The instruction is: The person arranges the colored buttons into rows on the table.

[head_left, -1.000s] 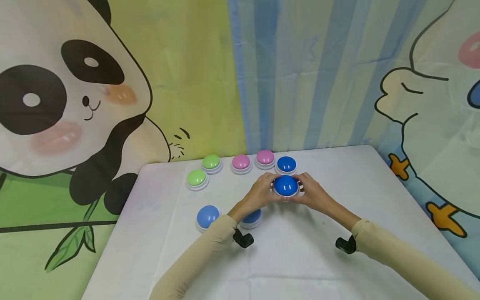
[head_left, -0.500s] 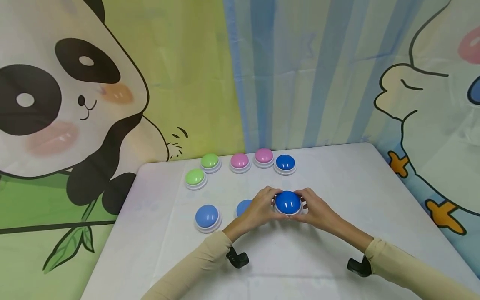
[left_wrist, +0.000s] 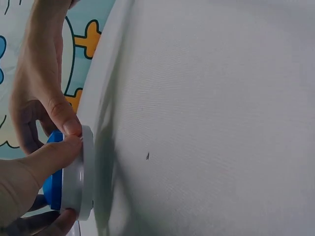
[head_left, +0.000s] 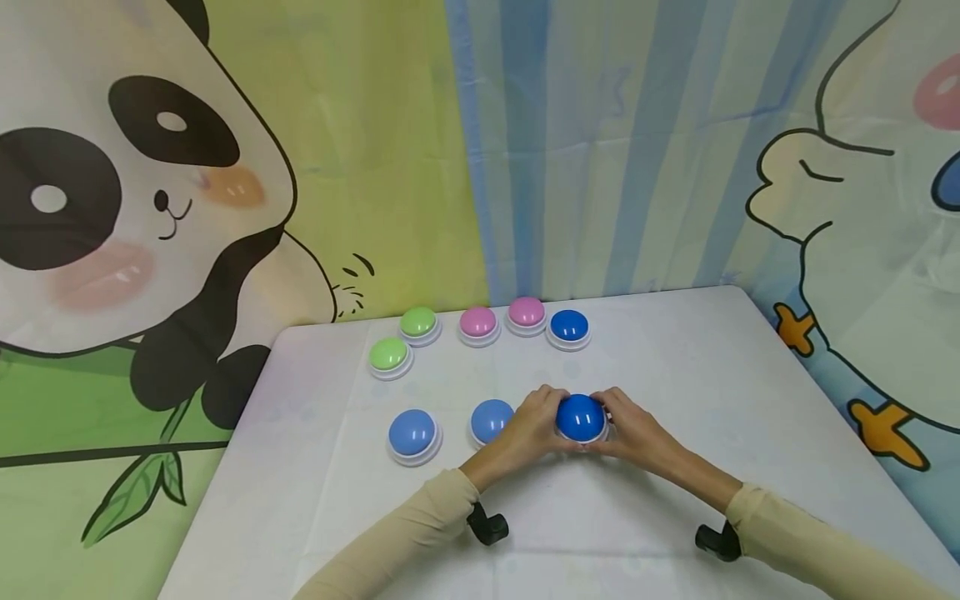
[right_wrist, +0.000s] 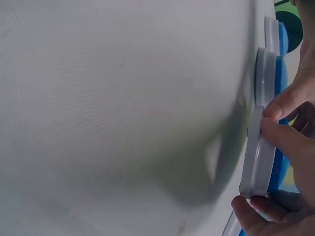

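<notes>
A dark blue push button [head_left: 581,418] with a domed top and a round white base is held between both hands over the middle of the table. My left hand [head_left: 531,423] grips its left side and my right hand [head_left: 634,427] its right side. The two thumbs meet at the near edge of the white base [left_wrist: 74,184], while the fingers curl round the sides. In the right wrist view the base [right_wrist: 258,157] looks slightly tilted; whether it touches the table I cannot tell. Left of it stands a lighter blue button [head_left: 490,419], partly behind my left hand.
Another lighter blue button [head_left: 411,432] stands farther left. Along the back are two green buttons [head_left: 387,353], two pink buttons [head_left: 477,322] and a dark blue button [head_left: 569,326]. The white-covered table [head_left: 675,358] ends at a printed curtain [head_left: 585,150].
Both hands have brought the dark blue button from near the back row towards the person, lowering it right of the lighter blue ones. The other buttons have stayed put.
</notes>
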The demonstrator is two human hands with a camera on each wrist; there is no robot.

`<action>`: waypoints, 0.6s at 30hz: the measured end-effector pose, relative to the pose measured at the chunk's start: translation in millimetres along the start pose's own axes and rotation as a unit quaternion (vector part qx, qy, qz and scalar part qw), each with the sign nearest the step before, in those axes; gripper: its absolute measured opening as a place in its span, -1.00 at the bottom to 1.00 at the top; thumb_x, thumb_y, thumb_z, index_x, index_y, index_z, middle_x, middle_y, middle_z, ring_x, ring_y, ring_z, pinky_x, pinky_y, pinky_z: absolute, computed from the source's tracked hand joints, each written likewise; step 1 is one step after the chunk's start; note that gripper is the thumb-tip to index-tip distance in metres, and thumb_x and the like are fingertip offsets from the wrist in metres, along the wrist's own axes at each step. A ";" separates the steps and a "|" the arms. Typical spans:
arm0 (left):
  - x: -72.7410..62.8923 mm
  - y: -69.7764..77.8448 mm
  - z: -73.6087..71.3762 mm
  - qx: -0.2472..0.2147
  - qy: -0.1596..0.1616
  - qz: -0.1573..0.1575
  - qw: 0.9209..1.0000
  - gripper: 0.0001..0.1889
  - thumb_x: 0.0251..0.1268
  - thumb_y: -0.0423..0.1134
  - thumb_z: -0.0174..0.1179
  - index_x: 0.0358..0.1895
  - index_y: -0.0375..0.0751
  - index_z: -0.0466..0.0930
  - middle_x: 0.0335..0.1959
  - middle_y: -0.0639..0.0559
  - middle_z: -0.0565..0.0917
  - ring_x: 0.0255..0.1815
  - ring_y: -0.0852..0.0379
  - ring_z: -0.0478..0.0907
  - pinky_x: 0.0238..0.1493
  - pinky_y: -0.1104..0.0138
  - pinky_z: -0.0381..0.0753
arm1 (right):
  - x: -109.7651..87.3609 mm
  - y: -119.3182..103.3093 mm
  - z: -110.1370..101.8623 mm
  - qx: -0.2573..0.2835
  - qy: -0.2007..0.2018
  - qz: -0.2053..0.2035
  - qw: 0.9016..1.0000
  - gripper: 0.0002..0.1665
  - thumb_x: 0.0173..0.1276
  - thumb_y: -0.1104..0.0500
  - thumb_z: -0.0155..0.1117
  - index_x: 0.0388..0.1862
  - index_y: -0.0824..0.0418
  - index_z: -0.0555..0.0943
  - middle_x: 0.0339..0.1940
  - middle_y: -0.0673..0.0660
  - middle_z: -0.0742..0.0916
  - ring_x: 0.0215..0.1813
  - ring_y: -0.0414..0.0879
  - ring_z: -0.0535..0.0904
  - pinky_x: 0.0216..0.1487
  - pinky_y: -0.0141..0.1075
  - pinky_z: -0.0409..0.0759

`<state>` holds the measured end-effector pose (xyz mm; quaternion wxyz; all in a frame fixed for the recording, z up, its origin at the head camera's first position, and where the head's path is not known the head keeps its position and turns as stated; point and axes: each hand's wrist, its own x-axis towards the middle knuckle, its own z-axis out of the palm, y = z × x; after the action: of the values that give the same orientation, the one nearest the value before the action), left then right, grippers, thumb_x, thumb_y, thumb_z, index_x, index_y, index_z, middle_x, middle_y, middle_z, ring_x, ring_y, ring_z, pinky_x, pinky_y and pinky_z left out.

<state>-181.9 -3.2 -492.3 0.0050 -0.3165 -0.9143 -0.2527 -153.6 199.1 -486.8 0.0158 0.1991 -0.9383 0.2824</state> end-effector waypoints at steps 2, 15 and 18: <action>-0.6 -0.6 6.9 0.002 -0.007 -0.006 1.000 -0.22 -0.01 0.11 0.45 0.24 -0.22 0.39 0.03 -0.03 0.55 0.05 0.13 0.52 0.12 0.38 0.60 | -0.7 3.6 5.2 -0.010 -0.006 0.004 1.000 -0.13 -0.04 0.00 0.60 0.18 0.34 0.43 0.02 0.21 0.59 0.06 0.06 0.60 0.09 -0.03 0.65; 1.2 1.7 20.1 0.033 -0.013 -0.013 0.999 -0.20 0.01 0.20 0.40 0.26 -0.17 0.36 0.02 -0.01 0.53 0.01 0.13 0.50 0.06 0.39 0.60 | -4.6 13.1 11.3 -0.034 0.000 -0.013 0.999 -0.14 -0.02 0.00 0.59 0.15 0.40 0.42 -0.01 0.25 0.59 0.03 0.05 0.59 0.08 -0.01 0.64; 0.4 2.0 19.5 0.033 -0.014 -0.016 0.999 -0.20 0.02 0.21 0.39 0.26 -0.17 0.36 0.02 -0.02 0.54 0.03 0.12 0.51 0.06 0.37 0.61 | -3.6 12.5 10.8 -0.032 -0.002 -0.019 0.999 -0.14 -0.02 -0.01 0.59 0.14 0.40 0.42 -0.01 0.25 0.59 0.03 0.06 0.59 0.08 -0.01 0.64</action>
<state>-178.1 7.5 -508.4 -0.0015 -0.3053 -0.9270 -0.2178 -154.2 204.1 -502.9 0.0257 0.2168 -0.9430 0.2510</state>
